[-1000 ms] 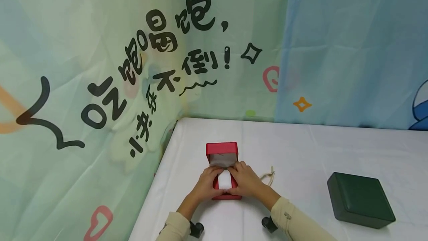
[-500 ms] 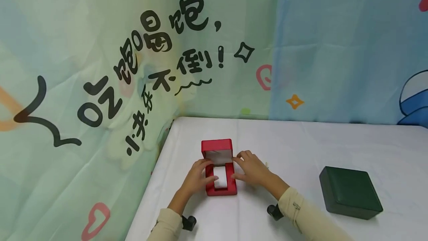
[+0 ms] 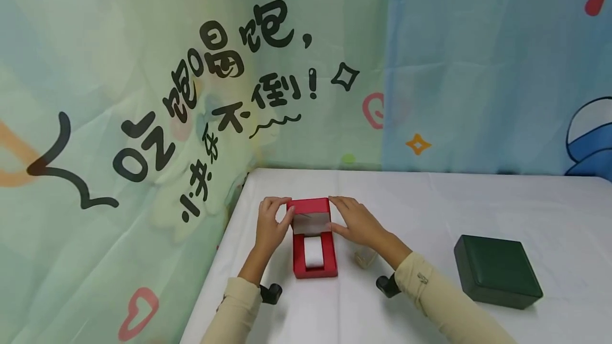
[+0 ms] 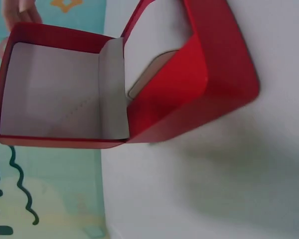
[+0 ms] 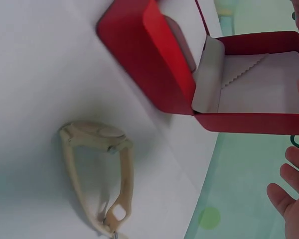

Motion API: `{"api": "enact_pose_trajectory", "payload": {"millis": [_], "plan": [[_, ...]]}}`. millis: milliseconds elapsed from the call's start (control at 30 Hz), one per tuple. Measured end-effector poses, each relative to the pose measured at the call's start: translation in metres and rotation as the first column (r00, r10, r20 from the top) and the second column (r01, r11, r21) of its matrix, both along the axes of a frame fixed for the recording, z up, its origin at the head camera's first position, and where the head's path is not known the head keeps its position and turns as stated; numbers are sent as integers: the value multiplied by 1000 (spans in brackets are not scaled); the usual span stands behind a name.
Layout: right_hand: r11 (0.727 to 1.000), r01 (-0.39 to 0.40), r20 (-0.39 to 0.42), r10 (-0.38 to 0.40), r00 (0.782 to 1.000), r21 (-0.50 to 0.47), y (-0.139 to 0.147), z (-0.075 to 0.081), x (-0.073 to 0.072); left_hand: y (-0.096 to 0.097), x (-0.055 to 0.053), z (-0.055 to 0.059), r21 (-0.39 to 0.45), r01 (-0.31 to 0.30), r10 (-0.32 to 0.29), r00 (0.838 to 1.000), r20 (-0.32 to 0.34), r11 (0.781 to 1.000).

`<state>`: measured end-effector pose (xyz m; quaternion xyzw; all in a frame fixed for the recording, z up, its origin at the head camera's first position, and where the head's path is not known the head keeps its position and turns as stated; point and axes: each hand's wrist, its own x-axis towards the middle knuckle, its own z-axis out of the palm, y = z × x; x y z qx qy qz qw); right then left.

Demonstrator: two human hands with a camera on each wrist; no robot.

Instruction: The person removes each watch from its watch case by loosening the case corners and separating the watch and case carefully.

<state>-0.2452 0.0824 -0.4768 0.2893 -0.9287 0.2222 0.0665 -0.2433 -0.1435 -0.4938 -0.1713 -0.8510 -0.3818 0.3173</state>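
Note:
The red watch box [image 3: 299, 259] stands with its lid [image 3: 309, 206] raised, and a white cushion [image 3: 313, 252] sits inside. My left hand [image 3: 270, 227] is at the lid's left side, its fingertips by the upper corner and the thumb lower. Across from it, my right hand [image 3: 358, 223] has its fingertips at the upper right corner and the thumb lower by the lid's right edge. Several right-hand fingers [image 5: 291, 174] are loosely extended beside the lid in the right wrist view. A beige wristwatch [image 5: 97, 132] stands on its strap right of the box, partly under my right forearm.
A closed dark green box [image 3: 499, 267] sits farther right on the white-covered table [image 3: 392, 200]. Printed cloth [image 3: 334, 25] hangs along the table's back and left sides. Beige sleeves cover both forearms, and each wrist carries a black camera [image 3: 387, 284].
Both hands have left the cushion inside the box and moved up and apart to the sides of the raised lid. The wristwatch shows more clearly beside the right forearm.

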Motion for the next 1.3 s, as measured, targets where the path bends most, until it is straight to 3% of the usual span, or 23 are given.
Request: {"api": "enact_pose_trajectory", "payload": {"millis": [100, 200, 300, 400, 467, 533, 733, 933, 1300], "plan": [[999, 33, 64, -31, 997, -28, -3, 0, -1, 5, -3, 0, 23, -6, 4, 995, 96, 1000], [997, 48, 99, -42, 994, -55, -6, 0, -2, 6, -6, -3, 56, -9, -4, 974, 225, 998], [995, 53, 127, -43, 991, -79, -10, -2, -4, 7, -7, -8, 98, -10, -25, 938, 344, 995], [995, 66, 164, -52, 985, -77, -14, -5, -5, 8, -6, -14, 128, -7, -51, 893, 448, 992], [994, 77, 195, -60, 979, -81, -16, -6, -5, 9, -3, -17, 139, 1, -71, 864, 499, 990], [992, 88, 217, -67, 974, -90, -17, -6, -4, 11, -1, -20, 154, 2, -84, 846, 527, 988], [987, 105, 213, -78, 974, -121, -19, -3, -3, 12, 1, -18, 208, 16, -122, 853, 507, 978], [986, 100, 234, -67, 970, -134, -20, -6, 2, 9, 5, -18, 236, 29, -150, 846, 512, 971], [984, 72, 158, -46, 986, -166, -22, -12, 13, 6, 17, -27, 242, 64, -168, 884, 437, 968]]}}
